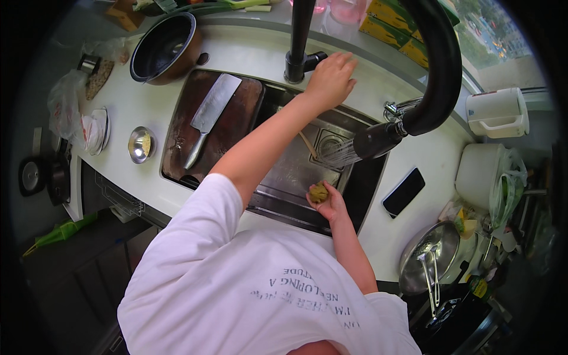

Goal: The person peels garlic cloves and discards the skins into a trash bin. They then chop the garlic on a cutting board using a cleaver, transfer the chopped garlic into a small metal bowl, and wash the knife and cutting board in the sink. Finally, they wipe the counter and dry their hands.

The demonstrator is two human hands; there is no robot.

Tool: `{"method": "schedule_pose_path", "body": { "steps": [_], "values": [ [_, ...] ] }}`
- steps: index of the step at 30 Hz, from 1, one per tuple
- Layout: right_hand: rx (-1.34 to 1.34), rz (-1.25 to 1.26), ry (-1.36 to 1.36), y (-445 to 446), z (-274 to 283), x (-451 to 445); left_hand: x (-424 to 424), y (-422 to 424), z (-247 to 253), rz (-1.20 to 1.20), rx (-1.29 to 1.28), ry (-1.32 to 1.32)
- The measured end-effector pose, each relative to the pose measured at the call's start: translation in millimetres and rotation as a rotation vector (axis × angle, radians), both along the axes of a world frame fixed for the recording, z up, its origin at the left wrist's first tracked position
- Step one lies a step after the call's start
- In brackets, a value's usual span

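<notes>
My left hand [333,82] reaches across the sink to the black faucet [294,66], palm down. Its outer edge is beside the faucet's side lever [316,61]; contact is unclear. My right hand [330,205] is cupped over the sink's near edge and holds a yellowish-brown rounded lump [318,193], whose exact kind I cannot tell. Water streams from the pull-down spray head [377,142] into the stainless steel sink [284,171]. A thin wooden-looking stick [308,145] lies in the basin by the drain [330,144].
Left of the basin, a cleaver [215,104] rests on a dark cutting board [177,153]. Beyond it are a small metal bowl [138,151] and a large dark bowl [166,49]. A smartphone [404,193] lies right of the sink, near a metal bowl with utensils [410,266].
</notes>
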State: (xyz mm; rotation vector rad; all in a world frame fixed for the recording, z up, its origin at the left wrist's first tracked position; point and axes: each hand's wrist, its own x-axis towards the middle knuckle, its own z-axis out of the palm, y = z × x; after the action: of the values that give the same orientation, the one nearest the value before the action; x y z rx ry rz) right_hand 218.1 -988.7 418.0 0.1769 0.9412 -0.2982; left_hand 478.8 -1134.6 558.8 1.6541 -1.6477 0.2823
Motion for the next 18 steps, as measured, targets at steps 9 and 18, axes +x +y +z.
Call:
{"method": "schedule_pose_path", "body": {
  "steps": [9, 18],
  "values": [
    [-0.37, 0.077, 0.13, -16, 36, 2, 36, 23, 6, -0.293, 0.264, 0.031],
    [-1.444, 0.338, 0.274, 9, 125, 34, -69, 217, -8, -0.59, 1.072, 1.702]
  ]
}}
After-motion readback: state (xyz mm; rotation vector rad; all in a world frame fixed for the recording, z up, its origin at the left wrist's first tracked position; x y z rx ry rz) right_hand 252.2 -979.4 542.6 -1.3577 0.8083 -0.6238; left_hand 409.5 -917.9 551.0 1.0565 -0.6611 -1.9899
